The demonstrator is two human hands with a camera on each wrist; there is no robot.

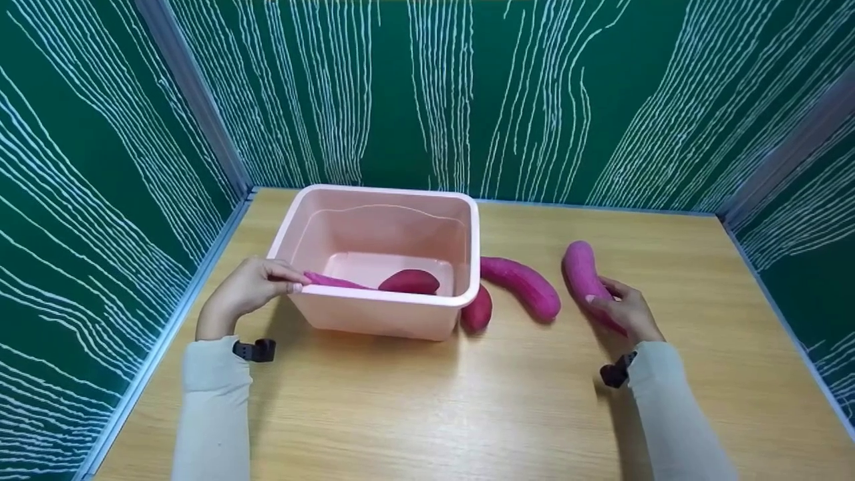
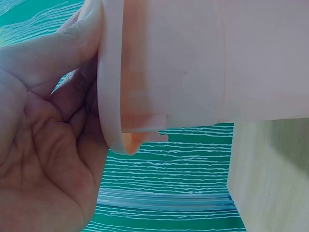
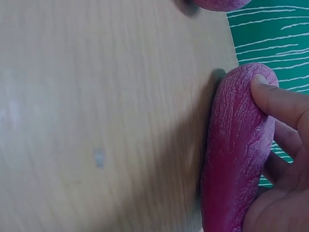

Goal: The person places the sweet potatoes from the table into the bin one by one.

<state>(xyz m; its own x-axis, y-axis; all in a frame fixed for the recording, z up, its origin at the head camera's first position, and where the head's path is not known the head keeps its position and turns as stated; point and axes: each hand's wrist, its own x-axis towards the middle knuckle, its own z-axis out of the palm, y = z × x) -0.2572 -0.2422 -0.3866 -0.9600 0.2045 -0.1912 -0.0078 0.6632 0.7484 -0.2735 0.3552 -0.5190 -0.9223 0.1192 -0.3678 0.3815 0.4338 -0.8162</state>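
Observation:
My left hand [image 1: 257,290] grips the near left corner of a pale pink plastic tub [image 1: 381,314]; the left wrist view shows the thumb against the tub's rim [image 2: 111,72]. Inside the tub lie a dark red, sweet-potato-like piece [image 1: 409,282] and a long pink piece [image 1: 334,281], partly hidden by the near wall. On the right, my right hand [image 1: 628,310] holds a long, curved, pink vegetable-like piece [image 1: 581,267]. Its wrinkled surface [image 3: 236,140] shows in the right wrist view, the thumb on one end.
A second curved pink piece [image 1: 524,284] lies between the tub and my right hand. Against the tub's right side rests another dark red piece [image 1: 477,310]. Green walls [image 1: 387,87] with white lines enclose the wooden table [image 1: 427,414] at the back and sides.

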